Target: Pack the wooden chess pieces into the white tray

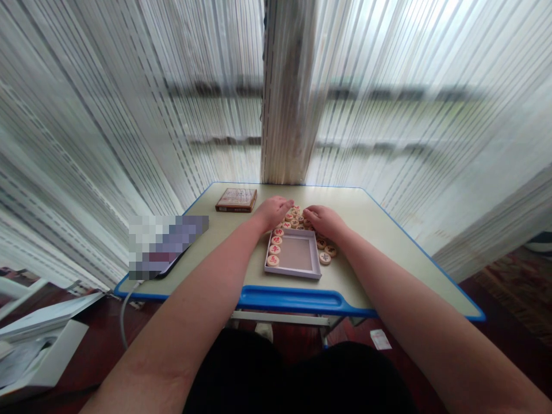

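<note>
Round wooden Chinese chess pieces lie in a loose cluster between my two hands, with red or dark characters on them. My left hand curves around the far left side of the cluster, fingers stretched out over its edge. Opposite it, my right hand rests with bent, loose fingers touching the pieces on the right. In front of the cluster sits a shallow open box. Several red-marked pieces stand in a column along its left wall. Beside its right wall lie a few dark-marked pieces.
A flat brown patterned box lies at the back left of the table. A phone with a cable is at the left edge. Sheer curtains hang behind. A white box stands at lower left.
</note>
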Available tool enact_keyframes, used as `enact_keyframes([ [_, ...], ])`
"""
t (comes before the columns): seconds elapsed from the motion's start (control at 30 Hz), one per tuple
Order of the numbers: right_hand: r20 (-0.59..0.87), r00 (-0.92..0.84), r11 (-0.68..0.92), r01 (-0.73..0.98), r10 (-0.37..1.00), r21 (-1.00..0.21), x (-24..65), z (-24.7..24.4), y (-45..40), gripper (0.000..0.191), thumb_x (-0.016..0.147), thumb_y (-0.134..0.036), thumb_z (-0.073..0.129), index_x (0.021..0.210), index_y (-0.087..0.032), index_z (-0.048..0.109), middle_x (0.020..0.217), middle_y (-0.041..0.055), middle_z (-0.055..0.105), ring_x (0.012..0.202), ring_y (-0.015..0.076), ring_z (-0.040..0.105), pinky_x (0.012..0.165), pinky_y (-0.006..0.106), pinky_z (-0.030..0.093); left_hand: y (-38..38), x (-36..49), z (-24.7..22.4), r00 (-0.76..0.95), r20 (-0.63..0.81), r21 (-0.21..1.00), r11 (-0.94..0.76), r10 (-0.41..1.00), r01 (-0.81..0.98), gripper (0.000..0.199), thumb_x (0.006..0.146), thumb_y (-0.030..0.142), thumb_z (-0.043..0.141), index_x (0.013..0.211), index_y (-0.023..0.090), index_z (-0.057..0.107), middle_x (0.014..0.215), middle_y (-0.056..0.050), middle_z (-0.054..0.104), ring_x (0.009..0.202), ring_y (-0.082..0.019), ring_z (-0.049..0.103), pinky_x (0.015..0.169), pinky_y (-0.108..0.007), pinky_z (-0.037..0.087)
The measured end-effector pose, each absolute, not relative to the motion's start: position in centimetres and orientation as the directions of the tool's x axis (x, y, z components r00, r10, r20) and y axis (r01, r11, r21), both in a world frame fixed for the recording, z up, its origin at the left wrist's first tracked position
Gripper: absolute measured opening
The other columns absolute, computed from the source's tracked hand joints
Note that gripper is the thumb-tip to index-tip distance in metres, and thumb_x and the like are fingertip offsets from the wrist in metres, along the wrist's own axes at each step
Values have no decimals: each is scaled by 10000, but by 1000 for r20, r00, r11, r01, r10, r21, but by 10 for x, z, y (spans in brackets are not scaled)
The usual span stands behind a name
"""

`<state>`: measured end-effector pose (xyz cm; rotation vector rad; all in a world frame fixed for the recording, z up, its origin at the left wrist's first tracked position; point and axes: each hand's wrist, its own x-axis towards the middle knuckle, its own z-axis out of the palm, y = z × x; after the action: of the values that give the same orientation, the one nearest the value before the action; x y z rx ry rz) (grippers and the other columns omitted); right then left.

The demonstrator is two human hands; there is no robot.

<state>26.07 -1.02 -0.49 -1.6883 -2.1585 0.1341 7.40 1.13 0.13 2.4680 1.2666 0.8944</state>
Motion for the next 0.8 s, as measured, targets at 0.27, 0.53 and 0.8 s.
enact_keyframes([
  [0.27,545,-341,592,706,766,-390,251,-3,-21,264,819,-272,530,1052,-189,622,1064,80,617,960,186,581,864,315,452,4,81,6,342,373,770,-494,862,405,261,720,332,548,770,127,703,785,-51,688,818,-180,605,778,-279,464],
  [0.53,614,-273,592,698,741,-403,250,1,-24,187,805,-269,558,930,-203,679,928,64,623,816,162,593,733,281,484,-3,81,19,401,166,975,-210,901,70,121,676,192,479,610,129,558,701,-49,650,685,-122,598,667,-256,461],
  [0.8,431,-509,661,651,745,-373,244,14,-53,192,756,-203,590,881,-216,735,815,41,664,669,123,595,677,241,464,-7,60,24,513,35,932,-213,857,292,138,583,107,525,712,136,564,719,-25,635,575,-83,511,533,-203,392],
])
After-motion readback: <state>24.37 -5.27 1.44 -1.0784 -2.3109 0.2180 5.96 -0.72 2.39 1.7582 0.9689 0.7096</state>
